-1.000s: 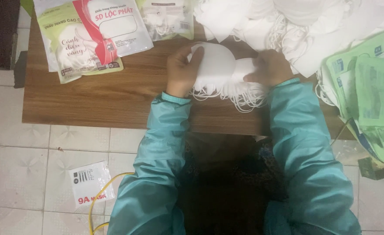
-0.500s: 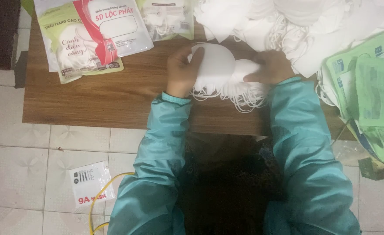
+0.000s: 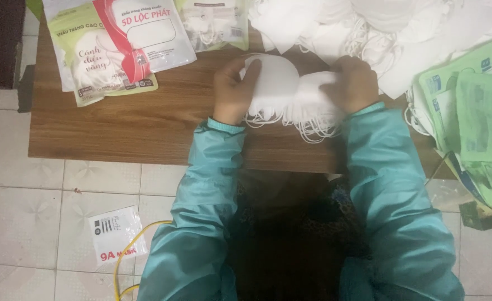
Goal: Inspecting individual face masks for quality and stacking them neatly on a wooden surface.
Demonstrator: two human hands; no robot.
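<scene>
Both grips, left hand (image 3: 232,92) and right hand (image 3: 357,83), clenched around a stack of white masks (image 3: 290,95) above the wooden table (image 3: 145,122).

Two hands, left (image 3: 232,92) and right (image 3: 357,83), are showing; three printed mask packets (image 3: 140,39) are lying at eleven o'clock; one white packet (image 3: 115,234) is sitting at seven o'clock.

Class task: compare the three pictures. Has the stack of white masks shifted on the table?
No. The stack of white masks sits in the same spot relative to the wooden table front edge.

Bare wooden table (image 3: 145,122) lies open left; mask pile (image 3: 380,28) crowds behind.
</scene>
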